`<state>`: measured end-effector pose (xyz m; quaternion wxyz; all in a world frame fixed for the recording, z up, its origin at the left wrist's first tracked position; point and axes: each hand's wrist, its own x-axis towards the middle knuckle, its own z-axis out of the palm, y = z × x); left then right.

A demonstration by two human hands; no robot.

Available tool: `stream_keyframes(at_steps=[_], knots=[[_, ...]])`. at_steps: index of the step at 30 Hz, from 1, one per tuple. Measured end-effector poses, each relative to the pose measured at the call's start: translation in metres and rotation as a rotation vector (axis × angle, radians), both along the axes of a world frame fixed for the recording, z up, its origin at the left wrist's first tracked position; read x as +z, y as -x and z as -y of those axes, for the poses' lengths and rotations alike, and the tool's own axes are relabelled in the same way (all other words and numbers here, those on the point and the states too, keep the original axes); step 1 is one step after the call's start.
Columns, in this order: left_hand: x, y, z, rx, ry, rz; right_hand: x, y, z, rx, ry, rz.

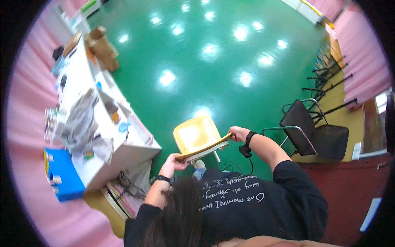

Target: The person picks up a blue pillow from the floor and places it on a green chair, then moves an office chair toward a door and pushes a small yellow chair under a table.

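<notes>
A chair with a glossy yellow seat [196, 132] stands or hangs just in front of me; I cannot tell whether its legs touch the floor. The top of its backrest [204, 150] is nearest my body, and one pale leg shows below it. My left hand [173, 164] is closed round the left end of the backrest. At the opposite end, my right hand [238, 133] grips the backrest too, a little farther away. Both wrists wear dark bands, and a small black device [245, 150] with a cable hangs by the right one.
On the left runs a white table [135, 154] with grey plastic bags, papers and a blue folder [66, 175]. A brown paper bag [103, 47] stands at its far end. To the right are a black armchair [302, 127] and several black stands. Green floor [205, 82] stretches ahead.
</notes>
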<state>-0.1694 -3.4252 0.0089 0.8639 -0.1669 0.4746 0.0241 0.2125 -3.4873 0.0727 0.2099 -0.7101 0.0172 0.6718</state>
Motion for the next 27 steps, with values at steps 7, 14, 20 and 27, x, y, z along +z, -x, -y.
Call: stream_keyframes(at_steps=[7, 14, 20, 27], knots=[[0.046, -0.096, -0.092, -0.203, -0.029, 0.075, 0.005, -0.080, -0.033, -0.115, 0.089, -0.014], [0.054, -0.229, -0.160, -0.332, -0.129, 0.071, 0.013, -0.199, -0.033, -0.238, -0.361, -0.029], [0.073, -0.360, -0.217, -0.452, -0.156, 0.110, 0.023, -0.307, -0.064, -0.233, -0.064, 0.005], [0.066, -0.506, -0.303, -0.554, -0.214, 0.059, 0.006, -0.431, -0.106, -0.293, -0.052, -0.011]])
